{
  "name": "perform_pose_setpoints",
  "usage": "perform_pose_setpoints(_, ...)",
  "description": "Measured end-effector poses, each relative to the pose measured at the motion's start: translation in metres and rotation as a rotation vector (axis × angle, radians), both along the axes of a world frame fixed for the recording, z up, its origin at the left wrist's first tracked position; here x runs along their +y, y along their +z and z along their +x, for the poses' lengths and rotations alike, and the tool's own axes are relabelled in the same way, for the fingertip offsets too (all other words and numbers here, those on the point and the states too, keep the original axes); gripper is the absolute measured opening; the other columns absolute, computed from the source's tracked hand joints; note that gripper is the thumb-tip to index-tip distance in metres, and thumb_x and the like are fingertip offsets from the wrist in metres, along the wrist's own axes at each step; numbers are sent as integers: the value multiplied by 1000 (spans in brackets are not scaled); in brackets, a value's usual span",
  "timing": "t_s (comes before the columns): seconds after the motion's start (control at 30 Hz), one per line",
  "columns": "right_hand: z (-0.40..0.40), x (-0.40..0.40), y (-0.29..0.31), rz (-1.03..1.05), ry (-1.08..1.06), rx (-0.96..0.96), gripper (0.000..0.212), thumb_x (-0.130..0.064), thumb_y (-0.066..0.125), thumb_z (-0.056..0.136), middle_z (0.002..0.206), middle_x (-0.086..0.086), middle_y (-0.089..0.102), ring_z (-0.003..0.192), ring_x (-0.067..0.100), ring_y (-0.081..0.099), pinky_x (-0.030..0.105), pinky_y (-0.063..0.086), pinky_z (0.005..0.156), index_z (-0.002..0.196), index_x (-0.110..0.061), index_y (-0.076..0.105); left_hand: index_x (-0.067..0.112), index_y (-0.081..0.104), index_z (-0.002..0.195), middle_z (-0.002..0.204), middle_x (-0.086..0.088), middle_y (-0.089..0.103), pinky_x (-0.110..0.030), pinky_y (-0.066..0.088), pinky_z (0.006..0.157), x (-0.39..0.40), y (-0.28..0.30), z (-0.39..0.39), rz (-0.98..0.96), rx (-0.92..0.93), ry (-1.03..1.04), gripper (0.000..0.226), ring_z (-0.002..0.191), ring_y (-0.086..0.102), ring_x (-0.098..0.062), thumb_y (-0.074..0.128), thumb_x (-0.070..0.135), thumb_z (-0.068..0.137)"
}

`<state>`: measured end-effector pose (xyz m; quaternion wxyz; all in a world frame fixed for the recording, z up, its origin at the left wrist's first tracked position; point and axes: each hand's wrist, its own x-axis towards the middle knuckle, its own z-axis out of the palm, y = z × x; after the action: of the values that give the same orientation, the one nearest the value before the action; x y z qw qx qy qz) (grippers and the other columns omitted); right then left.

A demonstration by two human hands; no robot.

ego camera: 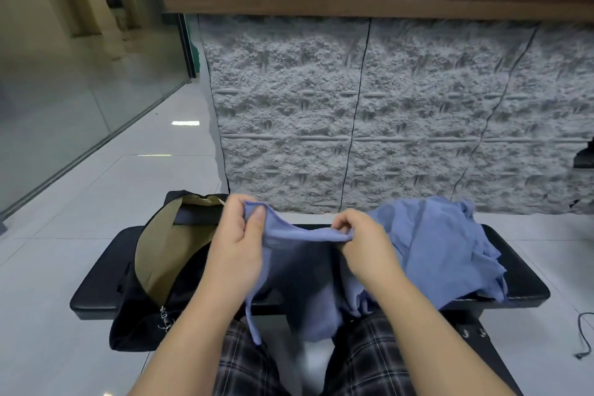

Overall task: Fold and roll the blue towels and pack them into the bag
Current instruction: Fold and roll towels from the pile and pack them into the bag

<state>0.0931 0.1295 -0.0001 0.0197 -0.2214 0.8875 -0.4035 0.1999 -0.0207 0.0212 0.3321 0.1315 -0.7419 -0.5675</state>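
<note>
head view: left hand [236,246] and right hand [361,244] each pinch the top edge of a blue towel [299,270], hanging it over the bench [96,292] — probably to square it for folding; bag [160,254] open at left, towel pile [443,241] right.

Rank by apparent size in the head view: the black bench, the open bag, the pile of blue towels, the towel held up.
1. black bench
2. open bag and pile of blue towels: look alike, not ranked
3. held towel, in both hands, partly hidden, so unsure
</note>
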Motion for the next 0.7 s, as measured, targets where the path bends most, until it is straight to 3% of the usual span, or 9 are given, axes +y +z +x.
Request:
perform_pose_setpoints(0.13,-20,16,-7,80,-224,5,31,6,41,77,78,-3,56,78,25,53,36,44,68,76,-25,45,23,43,82,78,5,47,-11,38,61,-19,4,3,42,10,156,17,65,44,3,43,20,99)
perform_pose_setpoints(0.23,-20,21,-8,-3,-288,-40,22,-1,46,83,69,-1,57,71,24,52,34,41,61,73,-21,47,23,43,83,80,6,47,-5,37,62,-22,5,6,22,6,226,16,65,46,10,47,16,96)
perform_pose_setpoints(0.33,-5,8,-1,-103,-181,-81,24,3,43,82,61,-4,48,58,11,40,26,29,50,71,-18,46,29,49,87,78,8,51,-6,38,64,-9,-3,5,-39,-74,61,19,68,49,5,67,27,80)
perform_pose_setpoints(0.47,17,-14,9,-118,4,-19,24,3,47,78,61,-5,42,59,14,34,32,29,55,69,-19,42,51,51,99,94,19,54,-5,36,75,15,-10,4,-373,-317,-255,44,91,50,11,78,34,69)
perform_pose_setpoints(0.6,25,-17,17,-107,115,51,31,-19,59,87,61,-6,40,57,11,34,31,29,54,67,-23,36,44,50,102,101,25,59,-18,45,82,20,-5,4,-434,-307,-159,30,97,54,7,65,26,82)
perform_pose_setpoints(0.7,29,-17,20,-152,137,56,29,-22,58,88,62,-6,43,56,10,37,26,29,52,67,-24,38,40,49,112,101,23,60,-23,47,80,20,1,3,-480,-346,-123,33,93,56,2,59,25,85)
